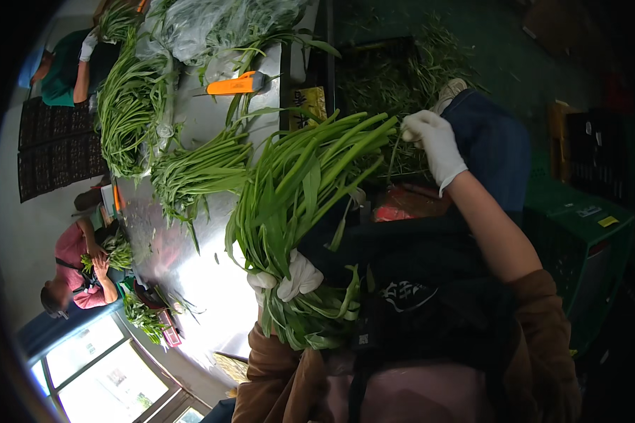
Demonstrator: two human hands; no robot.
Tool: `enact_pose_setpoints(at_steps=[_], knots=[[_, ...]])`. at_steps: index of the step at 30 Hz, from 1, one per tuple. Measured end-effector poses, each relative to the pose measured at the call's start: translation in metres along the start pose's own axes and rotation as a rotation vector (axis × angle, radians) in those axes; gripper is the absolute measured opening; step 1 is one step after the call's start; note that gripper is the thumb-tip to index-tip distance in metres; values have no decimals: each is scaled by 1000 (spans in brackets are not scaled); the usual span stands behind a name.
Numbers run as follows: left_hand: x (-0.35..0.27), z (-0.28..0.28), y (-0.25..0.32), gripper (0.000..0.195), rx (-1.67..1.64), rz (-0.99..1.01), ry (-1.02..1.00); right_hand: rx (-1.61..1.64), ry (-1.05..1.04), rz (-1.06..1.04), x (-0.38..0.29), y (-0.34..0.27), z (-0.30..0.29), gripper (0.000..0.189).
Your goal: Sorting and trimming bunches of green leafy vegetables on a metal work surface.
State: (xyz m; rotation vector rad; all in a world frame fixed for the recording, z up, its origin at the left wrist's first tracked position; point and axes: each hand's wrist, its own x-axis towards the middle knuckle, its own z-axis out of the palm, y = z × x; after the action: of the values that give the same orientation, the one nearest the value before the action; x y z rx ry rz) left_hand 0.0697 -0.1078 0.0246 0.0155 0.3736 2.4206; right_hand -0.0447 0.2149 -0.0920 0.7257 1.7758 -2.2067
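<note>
My left hand (291,277), in a white glove, is closed around a large bunch of long-stemmed leafy greens (307,180), whose stems point up and right while leaves hang below the fist. Just beyond the stem ends, my right hand (434,143), also gloved, pinches a thin green stem (393,158) between thumb and fingers. A smaller bunch of greens (206,164) lies on the metal table beside the held bunch. Farther up the table is an orange-handled knife or cutter (235,84); its exact kind is unclear.
A big heap of greens (132,106) and clear plastic bags (201,26) cover the table's far end. Cut trimmings (381,90) fill a dark crate at floor level. A green plastic crate (577,227) stands at right. Two people (76,264) (66,69) work across the table.
</note>
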Motion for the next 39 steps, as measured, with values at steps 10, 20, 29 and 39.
enact_pose_setpoints(at_steps=[10,20,29,39], knots=[[-15,16,-7,93,58,153,238,-477,-377,-944,-73,-89,48,19],[-21,7,-6,96,20,105,191,-651,-318,-1048,-76,-77,48,13],[-17,0,-5,97,-55,68,5,-609,187,-703,-29,-56,14,9],[-31,15,-4,101,248,240,458,-564,-661,-571,-53,-68,29,22]])
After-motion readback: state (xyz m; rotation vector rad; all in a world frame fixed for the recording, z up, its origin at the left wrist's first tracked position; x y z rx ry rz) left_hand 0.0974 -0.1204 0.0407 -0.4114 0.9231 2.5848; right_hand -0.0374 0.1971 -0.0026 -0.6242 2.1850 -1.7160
